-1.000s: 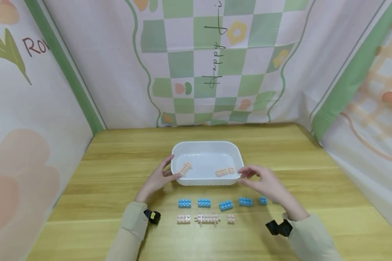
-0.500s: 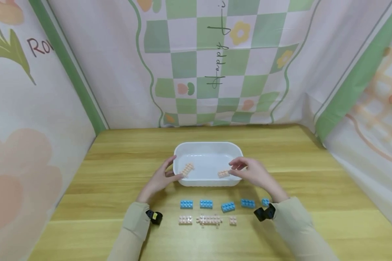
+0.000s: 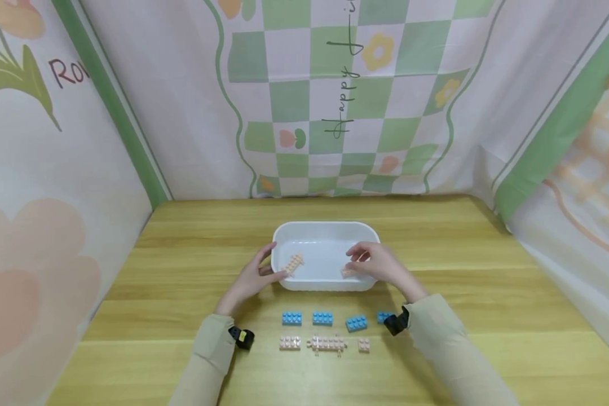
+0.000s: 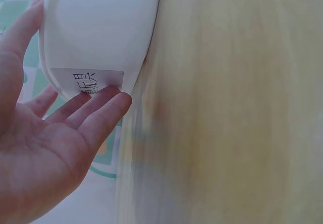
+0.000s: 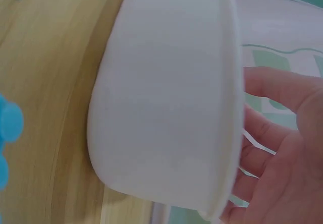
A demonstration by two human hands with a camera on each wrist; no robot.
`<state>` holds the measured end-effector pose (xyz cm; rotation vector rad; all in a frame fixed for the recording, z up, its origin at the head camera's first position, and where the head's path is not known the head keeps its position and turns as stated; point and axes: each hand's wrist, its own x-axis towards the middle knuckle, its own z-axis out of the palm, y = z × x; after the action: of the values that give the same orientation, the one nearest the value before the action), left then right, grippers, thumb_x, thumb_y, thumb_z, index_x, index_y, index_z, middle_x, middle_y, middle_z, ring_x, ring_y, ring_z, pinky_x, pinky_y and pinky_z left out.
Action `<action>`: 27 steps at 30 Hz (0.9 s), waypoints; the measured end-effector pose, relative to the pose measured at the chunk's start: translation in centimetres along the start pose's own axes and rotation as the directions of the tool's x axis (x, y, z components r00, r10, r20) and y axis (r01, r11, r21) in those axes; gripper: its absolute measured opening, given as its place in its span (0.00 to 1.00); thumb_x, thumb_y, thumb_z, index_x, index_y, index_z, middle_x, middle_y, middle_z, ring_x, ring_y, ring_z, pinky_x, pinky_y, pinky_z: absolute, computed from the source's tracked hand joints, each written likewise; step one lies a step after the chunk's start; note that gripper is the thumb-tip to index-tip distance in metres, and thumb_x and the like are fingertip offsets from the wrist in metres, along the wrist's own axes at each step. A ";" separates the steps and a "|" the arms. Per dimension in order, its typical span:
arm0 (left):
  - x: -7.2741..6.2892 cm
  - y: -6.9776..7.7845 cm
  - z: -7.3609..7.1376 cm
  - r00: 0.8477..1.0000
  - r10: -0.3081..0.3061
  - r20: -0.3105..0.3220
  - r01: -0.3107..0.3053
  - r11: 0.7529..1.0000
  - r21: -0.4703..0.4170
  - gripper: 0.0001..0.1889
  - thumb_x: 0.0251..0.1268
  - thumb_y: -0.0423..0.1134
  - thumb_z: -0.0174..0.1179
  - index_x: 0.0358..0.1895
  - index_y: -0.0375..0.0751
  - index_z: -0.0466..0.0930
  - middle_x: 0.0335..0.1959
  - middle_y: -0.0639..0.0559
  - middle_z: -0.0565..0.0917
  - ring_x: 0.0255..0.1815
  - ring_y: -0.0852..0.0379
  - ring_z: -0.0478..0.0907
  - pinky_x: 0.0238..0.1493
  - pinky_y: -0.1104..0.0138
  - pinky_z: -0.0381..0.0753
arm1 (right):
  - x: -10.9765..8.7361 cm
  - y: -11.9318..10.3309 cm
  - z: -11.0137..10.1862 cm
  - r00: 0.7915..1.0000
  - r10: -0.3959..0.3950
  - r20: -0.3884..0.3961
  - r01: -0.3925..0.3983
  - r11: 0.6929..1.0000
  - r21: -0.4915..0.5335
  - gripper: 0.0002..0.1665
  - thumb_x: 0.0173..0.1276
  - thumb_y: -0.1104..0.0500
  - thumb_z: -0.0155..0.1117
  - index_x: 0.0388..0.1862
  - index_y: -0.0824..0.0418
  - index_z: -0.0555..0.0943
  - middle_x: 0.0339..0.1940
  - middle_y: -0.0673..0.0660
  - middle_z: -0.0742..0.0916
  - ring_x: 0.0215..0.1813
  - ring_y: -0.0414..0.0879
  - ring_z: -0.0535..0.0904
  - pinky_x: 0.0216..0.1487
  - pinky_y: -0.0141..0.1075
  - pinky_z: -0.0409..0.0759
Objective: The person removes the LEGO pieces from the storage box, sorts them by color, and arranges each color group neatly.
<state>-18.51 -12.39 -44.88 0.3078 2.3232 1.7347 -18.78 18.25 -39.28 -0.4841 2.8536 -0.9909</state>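
A white plastic box (image 3: 325, 286) stands on the wooden table. My left hand (image 3: 248, 283) grips its left end; in the left wrist view the thumb is at the rim and the fingers lie against a label (image 4: 86, 78) on the outer wall. My right hand (image 3: 380, 264) reaches over the right rim, thumb and fingers apart, just above a peach toy brick (image 3: 345, 273) that it partly covers. In the right wrist view the box wall hides those fingertips. A longer peach brick piece (image 3: 294, 262) lies in the box's left part, near my left thumb.
In front of the box runs a row of blue bricks (image 3: 322, 318), one partly behind the right wrist camera (image 3: 397, 323). Nearer me lie a peach brick (image 3: 290, 343), a long peach piece with side pegs (image 3: 327, 343) and a small peach brick (image 3: 363, 345).
My right hand has moved left from the box's right rim to over the peach bricks inside, which it now mostly covers. The left hand keeps its hold on the box.
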 end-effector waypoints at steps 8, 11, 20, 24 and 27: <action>0.1 -0.2 0.0 1.000 -0.002 0.008 0.002 1.000 -0.003 0.44 0.55 0.42 0.67 0.73 0.52 0.51 0.75 0.42 0.52 0.65 0.40 0.68 0.65 0.51 0.70 | 1.0 0.1 0.4 0.999 -0.021 0.039 0.023 0.999 -0.031 0.18 0.57 0.58 0.69 0.43 0.68 0.81 0.34 0.58 0.84 0.39 0.50 0.77 0.40 0.39 0.78; 0.1 -0.1 -0.1 1.000 -0.004 0.009 0.004 1.000 -0.001 0.44 0.56 0.42 0.67 0.73 0.53 0.51 0.75 0.42 0.51 0.65 0.40 0.67 0.65 0.50 0.69 | 1.3 0.2 0.5 0.998 -0.044 0.054 0.048 0.996 -0.069 0.18 0.56 0.58 0.69 0.42 0.68 0.82 0.35 0.59 0.85 0.41 0.52 0.77 0.43 0.42 0.78; -0.3 0.5 -0.1 1.000 0.000 0.012 0.000 1.000 0.003 0.43 0.57 0.39 0.66 0.74 0.50 0.50 0.75 0.41 0.51 0.66 0.38 0.67 0.65 0.49 0.69 | 1.9 0.7 1.4 0.996 -0.055 0.072 0.072 0.964 -0.255 0.13 0.56 0.57 0.67 0.39 0.62 0.83 0.37 0.55 0.86 0.43 0.53 0.80 0.51 0.49 0.76; 0.0 -0.1 -0.1 1.000 -0.001 0.003 0.001 1.000 0.010 0.43 0.56 0.40 0.67 0.73 0.52 0.51 0.75 0.43 0.51 0.66 0.39 0.67 0.65 0.49 0.68 | 2.1 0.7 1.6 0.995 -0.048 0.087 0.073 0.949 -0.306 0.13 0.55 0.57 0.68 0.38 0.60 0.84 0.37 0.54 0.87 0.44 0.53 0.80 0.53 0.53 0.70; -0.3 0.6 -0.1 1.000 -0.002 0.008 0.002 1.000 -0.006 0.43 0.57 0.37 0.66 0.74 0.49 0.50 0.75 0.41 0.51 0.66 0.38 0.66 0.66 0.48 0.68 | 2.2 0.5 1.6 0.994 -0.041 0.105 0.072 0.947 -0.313 0.13 0.54 0.57 0.69 0.38 0.59 0.84 0.37 0.53 0.87 0.44 0.53 0.80 0.52 0.54 0.68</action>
<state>-18.23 -12.39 -44.30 0.3106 2.3117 1.7358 -20.68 17.01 -40.80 -0.6234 2.9332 -0.4963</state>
